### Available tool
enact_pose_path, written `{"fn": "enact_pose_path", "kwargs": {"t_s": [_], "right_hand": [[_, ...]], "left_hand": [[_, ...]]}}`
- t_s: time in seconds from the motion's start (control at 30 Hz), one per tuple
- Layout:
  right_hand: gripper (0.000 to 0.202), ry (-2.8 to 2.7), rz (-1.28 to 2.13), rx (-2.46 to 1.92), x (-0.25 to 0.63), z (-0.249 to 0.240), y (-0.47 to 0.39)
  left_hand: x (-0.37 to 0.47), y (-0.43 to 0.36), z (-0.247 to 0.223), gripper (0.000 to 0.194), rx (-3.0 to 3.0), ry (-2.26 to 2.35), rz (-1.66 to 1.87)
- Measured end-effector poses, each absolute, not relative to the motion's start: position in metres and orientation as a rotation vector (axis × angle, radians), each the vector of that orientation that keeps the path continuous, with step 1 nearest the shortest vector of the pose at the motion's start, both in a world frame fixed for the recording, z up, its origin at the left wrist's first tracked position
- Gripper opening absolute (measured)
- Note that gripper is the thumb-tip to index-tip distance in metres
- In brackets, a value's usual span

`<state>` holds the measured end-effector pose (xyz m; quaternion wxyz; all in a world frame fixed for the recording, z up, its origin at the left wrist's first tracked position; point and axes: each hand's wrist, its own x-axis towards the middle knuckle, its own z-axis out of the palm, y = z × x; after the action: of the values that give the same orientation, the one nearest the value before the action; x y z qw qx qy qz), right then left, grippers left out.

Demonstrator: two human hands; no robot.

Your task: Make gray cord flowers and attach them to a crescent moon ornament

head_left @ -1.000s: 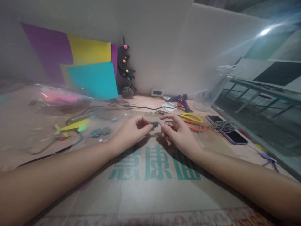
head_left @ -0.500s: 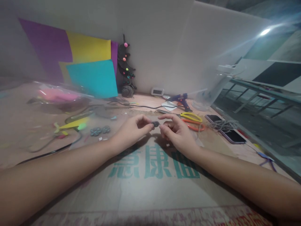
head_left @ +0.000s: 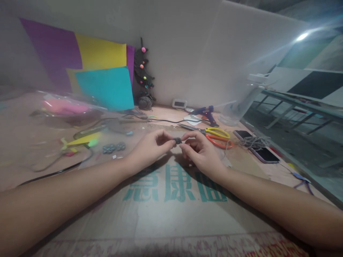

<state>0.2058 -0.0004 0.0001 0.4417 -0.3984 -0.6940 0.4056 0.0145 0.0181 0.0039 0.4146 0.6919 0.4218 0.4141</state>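
Between my two hands is a small dark grey piece (head_left: 177, 140), knobbly like a coil of cord; its exact kind is too small to tell. My left hand (head_left: 158, 144) pinches its left side between thumb and fingers. At the right end of the piece, the thumb and index fingertip of my right hand (head_left: 199, 148) close in on it and seem to touch it. Several similar grey-blue coiled pieces (head_left: 114, 147) lie in a cluster on the table, left of my left forearm.
Behind my right hand lie scissors (head_left: 218, 134) with yellow and orange handles. A glue gun (head_left: 207, 113) with a red light stands farther back. Two phones (head_left: 265, 155) and a tangled grey cord are at the right edge. A decorated dark tree (head_left: 144, 75) leans against the wall.
My right thumb and index finger have come closer together and nearer to the dark piece. My left hand keeps its pinch almost unmoved.
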Motion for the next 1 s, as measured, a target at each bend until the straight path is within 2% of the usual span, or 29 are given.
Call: {"fn": "enact_pose_path", "kwargs": {"t_s": [0.47,0.73,1.0], "right_hand": [[0.015,-1.747,1.017,-0.98,0.205,0.0001,0.0009],[0.029,-1.676,1.056,-0.971,0.2076,0.0005,0.0022],[0.021,-1.726,0.929,-1.097,0.2057,-0.0008,0.0036]], "left_hand": [[0.0127,0.0201,0.001,0.012,1.74,1.007,1.043],[0.0138,0.0195,0.0001,0.017,1.698,0.985,1.025],[0.0146,0.0163,0.0025,0.016,1.745,0.965,1.018]]}}
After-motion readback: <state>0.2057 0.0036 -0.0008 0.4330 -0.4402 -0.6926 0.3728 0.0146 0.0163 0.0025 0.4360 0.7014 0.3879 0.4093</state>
